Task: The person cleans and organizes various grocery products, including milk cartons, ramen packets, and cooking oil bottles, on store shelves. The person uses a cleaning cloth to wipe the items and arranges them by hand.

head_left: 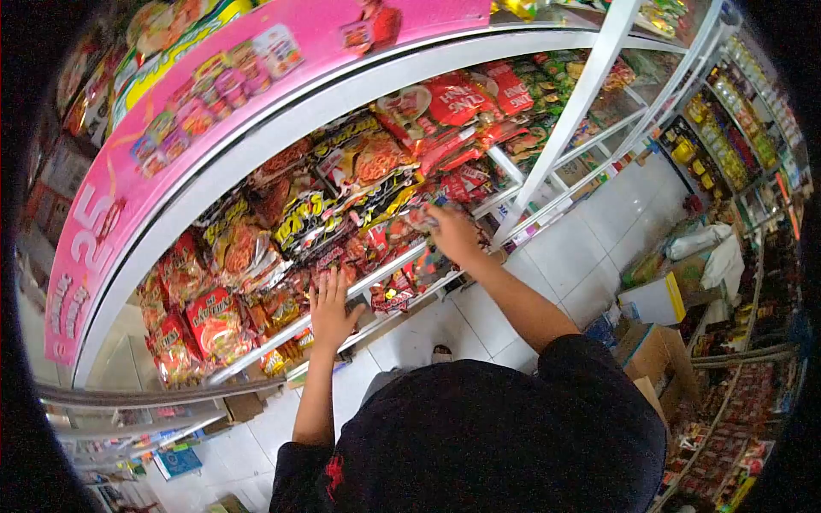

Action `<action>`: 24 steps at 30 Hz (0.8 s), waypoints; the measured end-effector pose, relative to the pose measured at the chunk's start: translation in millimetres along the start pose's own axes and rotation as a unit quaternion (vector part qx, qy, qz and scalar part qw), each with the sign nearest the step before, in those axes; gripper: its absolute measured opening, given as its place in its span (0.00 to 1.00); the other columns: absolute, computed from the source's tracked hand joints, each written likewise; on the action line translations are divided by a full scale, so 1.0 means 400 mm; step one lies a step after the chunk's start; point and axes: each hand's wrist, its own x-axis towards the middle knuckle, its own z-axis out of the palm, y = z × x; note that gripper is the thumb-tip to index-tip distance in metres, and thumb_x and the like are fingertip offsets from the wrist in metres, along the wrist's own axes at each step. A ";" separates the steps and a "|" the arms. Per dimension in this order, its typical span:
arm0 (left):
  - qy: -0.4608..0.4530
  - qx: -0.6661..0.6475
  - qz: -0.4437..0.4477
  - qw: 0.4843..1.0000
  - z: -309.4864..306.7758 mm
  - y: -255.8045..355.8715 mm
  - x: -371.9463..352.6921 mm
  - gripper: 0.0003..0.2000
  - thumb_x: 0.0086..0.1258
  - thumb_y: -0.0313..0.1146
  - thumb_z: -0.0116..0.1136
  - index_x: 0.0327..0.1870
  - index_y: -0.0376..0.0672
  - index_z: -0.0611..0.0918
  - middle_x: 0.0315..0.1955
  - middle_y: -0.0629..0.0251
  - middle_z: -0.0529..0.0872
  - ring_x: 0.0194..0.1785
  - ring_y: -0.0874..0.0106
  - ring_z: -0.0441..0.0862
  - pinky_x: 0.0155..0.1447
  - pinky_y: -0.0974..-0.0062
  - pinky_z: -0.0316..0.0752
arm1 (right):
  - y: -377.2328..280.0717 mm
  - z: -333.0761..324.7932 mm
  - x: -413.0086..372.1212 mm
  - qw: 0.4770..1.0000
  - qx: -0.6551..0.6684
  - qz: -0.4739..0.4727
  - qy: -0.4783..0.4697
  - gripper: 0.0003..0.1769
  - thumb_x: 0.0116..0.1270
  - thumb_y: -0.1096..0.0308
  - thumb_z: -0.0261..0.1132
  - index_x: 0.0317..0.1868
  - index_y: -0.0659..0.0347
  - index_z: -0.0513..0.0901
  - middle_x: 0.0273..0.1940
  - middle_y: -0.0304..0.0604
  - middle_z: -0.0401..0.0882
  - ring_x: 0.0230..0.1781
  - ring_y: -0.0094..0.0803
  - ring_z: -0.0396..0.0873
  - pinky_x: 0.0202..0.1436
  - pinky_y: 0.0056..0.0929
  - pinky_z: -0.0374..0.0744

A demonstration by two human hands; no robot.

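My left hand is spread flat over dark red instant noodle packets by the white front rail of the shelf, with its fingers apart. Further right, my right hand reaches over the same rail. Its fingers are bent together at a small blurred reddish-grey thing that I cannot make out. Black-and-yellow noodle packets lie behind and between the hands. Red packets with a bowl picture are stacked left of my left hand. Beyond my right hand lie plain red packets.
A pink banner runs along the shelf above. A white upright post stands right of my right hand. Cardboard boxes and a white bag sit on the tiled floor at right, near another stocked shelf.
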 end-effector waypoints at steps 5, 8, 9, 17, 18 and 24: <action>-0.012 -0.042 0.038 0.998 -0.013 -0.030 -0.015 0.39 0.52 0.43 0.58 0.65 0.48 0.54 0.65 0.58 0.52 0.69 0.60 0.46 0.67 0.55 0.40 | 0.212 -0.071 0.109 0.994 0.061 0.055 0.068 0.17 0.46 0.82 0.54 0.36 0.55 0.79 0.32 0.44 0.79 0.33 0.38 0.77 0.37 0.34 0.74; -0.009 -0.059 0.053 0.997 -0.020 -0.035 -0.017 0.40 0.50 0.43 0.60 0.65 0.48 0.54 0.65 0.57 0.51 0.68 0.58 0.47 0.67 0.55 0.40 | 0.350 -0.105 0.142 0.974 0.026 0.202 0.098 0.19 0.51 0.65 0.64 0.46 0.48 0.78 0.35 0.49 0.79 0.37 0.43 0.77 0.37 0.38 0.74; -0.006 -0.060 0.056 0.997 -0.022 -0.035 -0.020 0.40 0.50 0.43 0.60 0.65 0.47 0.54 0.65 0.56 0.51 0.68 0.58 0.47 0.67 0.55 0.40 | 0.379 -0.086 0.143 0.982 0.000 0.155 0.106 0.17 0.49 0.67 0.66 0.42 0.61 0.78 0.36 0.54 0.78 0.36 0.46 0.77 0.39 0.34 0.73; 0.090 -0.112 -0.089 0.986 0.011 -0.070 -0.151 0.36 0.56 0.40 0.55 0.63 0.35 0.53 0.63 0.49 0.53 0.67 0.54 0.48 0.68 0.58 0.43 | -0.043 0.099 -0.030 0.992 -0.045 -0.065 0.100 0.15 0.47 0.74 0.62 0.37 0.49 0.82 0.35 0.44 0.71 0.45 0.43 0.67 0.50 0.39 0.66; 0.119 -0.083 -0.139 0.980 0.013 -0.070 -0.178 0.36 0.54 0.38 0.55 0.63 0.33 0.55 0.62 0.46 0.54 0.67 0.54 0.48 0.68 0.59 0.44 | -0.114 0.122 -0.051 0.998 0.018 -0.042 0.039 0.16 0.46 0.75 0.62 0.38 0.50 0.82 0.37 0.44 0.70 0.45 0.43 0.67 0.51 0.40 0.65; 0.165 -0.066 -0.158 0.971 0.007 -0.121 -0.229 0.30 0.53 0.32 0.54 0.58 0.30 0.63 0.58 0.48 0.64 0.64 0.57 0.58 0.66 0.61 0.50 | -0.402 0.302 -0.124 0.967 0.099 -0.229 -0.042 0.17 0.46 0.78 0.60 0.39 0.53 0.81 0.37 0.44 0.70 0.43 0.43 0.68 0.48 0.38 0.68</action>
